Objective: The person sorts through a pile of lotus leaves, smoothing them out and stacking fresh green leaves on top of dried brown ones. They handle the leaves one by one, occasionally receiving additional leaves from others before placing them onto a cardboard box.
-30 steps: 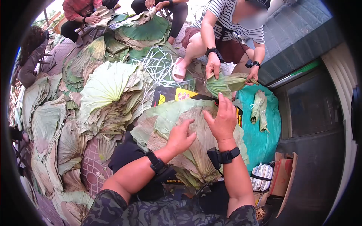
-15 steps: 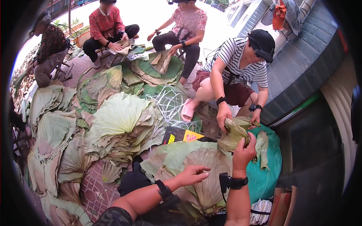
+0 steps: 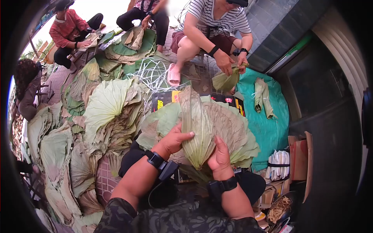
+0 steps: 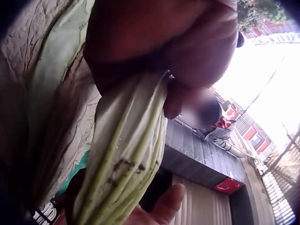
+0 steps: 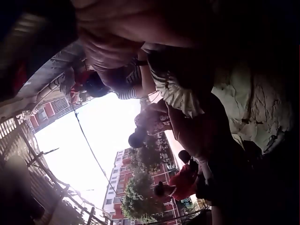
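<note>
A folded dried lotus leaf (image 3: 197,134) stands up between my two hands, its ribbed narrow end toward me. My left hand (image 3: 172,140) grips its left side with the thumb across the front. Lower on the right side, my right hand (image 3: 220,157) holds the leaf near its narrow end, thumb pointing up. In the left wrist view the leaf (image 4: 126,150) shows pale ribs and dark specks, with the right hand (image 4: 161,206) behind its lower end. Beneath lies a stack of spread lotus leaves (image 3: 241,134) on a black printed box (image 3: 165,98). The right wrist view is dark.
Leaf heaps (image 3: 107,103) cover the paving at left. White straps (image 3: 153,77) lie ahead. On a green sheet (image 3: 278,132) at right sits a rolled leaf bundle (image 3: 264,99). Across from me, a person in a striped shirt (image 3: 217,19) handles another leaf (image 3: 226,81).
A second ago my hands were empty over the stack. Half a second ago my right hand reached forward to the other person's leaf. Now both hands are back, holding a folded leaf.
</note>
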Action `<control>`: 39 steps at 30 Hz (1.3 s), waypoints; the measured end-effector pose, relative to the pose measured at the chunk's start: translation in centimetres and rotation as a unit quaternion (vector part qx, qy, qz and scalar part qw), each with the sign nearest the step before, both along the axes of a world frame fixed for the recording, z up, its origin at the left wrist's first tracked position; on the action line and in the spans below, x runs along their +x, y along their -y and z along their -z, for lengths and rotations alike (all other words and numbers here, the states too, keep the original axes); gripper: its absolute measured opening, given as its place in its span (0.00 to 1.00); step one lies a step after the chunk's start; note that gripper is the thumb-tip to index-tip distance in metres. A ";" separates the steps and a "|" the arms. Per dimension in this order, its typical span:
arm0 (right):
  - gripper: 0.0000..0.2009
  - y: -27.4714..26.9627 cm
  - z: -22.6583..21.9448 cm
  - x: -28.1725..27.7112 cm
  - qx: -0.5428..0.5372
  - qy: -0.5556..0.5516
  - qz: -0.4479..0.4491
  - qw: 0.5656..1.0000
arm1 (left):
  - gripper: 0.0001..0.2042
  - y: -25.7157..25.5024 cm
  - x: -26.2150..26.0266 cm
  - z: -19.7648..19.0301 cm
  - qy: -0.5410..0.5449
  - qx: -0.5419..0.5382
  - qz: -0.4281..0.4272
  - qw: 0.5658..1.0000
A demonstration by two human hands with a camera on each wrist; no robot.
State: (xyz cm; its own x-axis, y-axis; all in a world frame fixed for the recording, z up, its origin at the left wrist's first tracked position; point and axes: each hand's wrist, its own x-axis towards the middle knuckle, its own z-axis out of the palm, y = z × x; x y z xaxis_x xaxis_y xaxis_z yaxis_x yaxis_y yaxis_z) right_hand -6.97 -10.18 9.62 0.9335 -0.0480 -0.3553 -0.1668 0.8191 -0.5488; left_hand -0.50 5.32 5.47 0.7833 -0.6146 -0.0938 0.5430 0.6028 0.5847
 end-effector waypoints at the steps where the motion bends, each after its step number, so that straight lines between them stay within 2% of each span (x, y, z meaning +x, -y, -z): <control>1: 0.19 -0.1 -0.4 0.2 -0.087 0.003 0.044 0.995 | 0.25 0.0 -0.3 -0.3 0.014 0.017 0.018 1.000; 2: 0.20 -0.2 -0.8 0.3 -0.174 0.008 0.084 0.981 | 0.25 0.4 -0.4 -0.1 0.003 0.016 0.028 0.999; 3: 0.20 0.0 -0.8 0.4 -0.176 -0.001 0.090 0.980 | 0.26 0.6 -0.4 0.2 -0.001 0.001 0.004 1.000; 5: 0.23 0.9 -0.9 0.6 -0.381 0.104 0.151 0.906 | 0.31 1.0 0.0 0.0 -0.021 -0.028 -0.039 0.999; 6: 0.23 1.4 -0.9 0.6 -0.382 0.099 0.152 0.906 | 0.31 1.1 0.3 0.0 -0.025 -0.028 -0.035 0.999; 8: 0.23 3.0 -0.8 0.5 -0.428 0.103 0.179 0.880 | 0.33 1.4 0.7 -0.1 -0.056 0.015 -0.105 0.993; 9: 0.23 3.7 -0.9 0.3 -0.435 0.093 0.185 0.876 | 0.34 1.9 0.6 -0.8 -0.031 0.039 -0.149 0.988; 10: 0.23 4.3 -0.8 0.3 -0.436 0.090 0.184 0.876 | 0.34 2.1 0.5 -0.6 -0.034 0.038 -0.149 0.987; 12: 0.21 5.6 0.0 0.3 -0.514 0.101 0.187 0.831 | 0.34 2.4 0.3 -0.4 0.170 0.194 -0.138 0.956; 13: 0.22 7.4 2.0 0.1 -0.550 0.020 0.134 0.824 | 0.32 2.8 0.0 -0.6 0.138 0.246 -0.104 0.954; 14: 0.22 7.9 3.9 0.0 -0.549 0.017 0.135 0.824 | 0.32 3.0 -0.1 0.2 0.137 0.247 -0.101 0.954; 16: 0.22 8.7 6.5 0.0 -0.573 -0.137 0.130 0.797 | 0.30 4.1 0.4 4.0 0.205 0.393 -0.051 0.895; 17: 0.24 8.7 6.9 0.0 -0.581 -0.134 0.132 0.792 | 0.29 4.6 0.5 6.6 0.210 0.391 -0.064 0.894; 18: 0.24 8.9 7.3 0.0 -0.578 -0.137 0.130 0.794 | 0.29 4.6 0.4 6.7 0.209 0.395 -0.062 0.893; 20: 0.27 9.3 7.8 0.0 -0.610 -0.062 0.187 0.767 | 0.29 4.7 0.2 7.0 0.250 0.439 -0.077 0.860; 21: 0.27 8.8 6.6 0.1 -0.609 -0.066 0.190 0.767 | 0.29 4.7 0.0 6.0 0.251 0.439 -0.073 0.860; 23: 0.29 7.9 3.7 -0.1 -0.589 -0.109 0.219 0.770 | 0.30 4.4 -0.3 3.9 0.324 0.517 -0.073 0.789; 24: 0.29 7.4 2.7 -0.2 -0.588 -0.110 0.218 0.771 | 0.30 4.3 -0.3 3.6 0.324 0.518 -0.072 0.789; 25: 0.29 6.9 2.0 -0.4 -0.748 -0.032 0.196 0.633 | 0.31 4.3 -0.4 3.4 0.327 0.513 -0.064 0.791; 26: 0.28 6.6 1.7 -0.6 -0.870 0.046 0.163 0.462 | 0.32 4.3 -0.5 3.3 0.330 0.508 -0.056 0.794; 27: 0.28 6.2 2.0 -1.0 -0.870 0.045 0.161 0.463 | 0.32 4.4 -0.4 3.6 0.328 0.509 -0.054 0.794; 28: 0.28 5.9 2.5 -1.6 -0.893 0.049 -0.034 0.446 | 0.33 4.4 -0.2 4.0 0.317 0.504 -0.059 0.802; 29: 0.28 5.8 2.9 -2.0 -0.882 0.053 -0.228 0.410 | 0.33 4.6 0.0 4.3 0.306 0.498 -0.065 0.809; 30: 0.28 6.0 3.7 -2.3 -0.882 0.056 -0.228 0.408 | 0.33 4.7 0.3 4.4 0.305 0.497 -0.069 0.809; 32: 0.28 6.0 5.2 -2.3 -0.853 0.022 -0.246 0.459 | 0.34 4.3 0.7 4.6 0.337 0.541 -0.119 0.761; 33: 0.28 5.9 5.4 -2.4 -0.852 0.024 -0.248 0.460 | 0.34 4.2 0.7 4.7 0.335 0.543 -0.119 0.761; 35: 0.29 6.0 5.2 -2.4 -0.847 0.017 -0.266 0.460 | 0.36 4.4 0.8 4.6 0.359 0.588 -0.156 0.708; 39: 0.29 6.4 4.9 -2.1 -0.847 0.027 -0.277 0.454 | 0.36 4.3 0.3 2.8 0.308 0.638 -0.152 0.689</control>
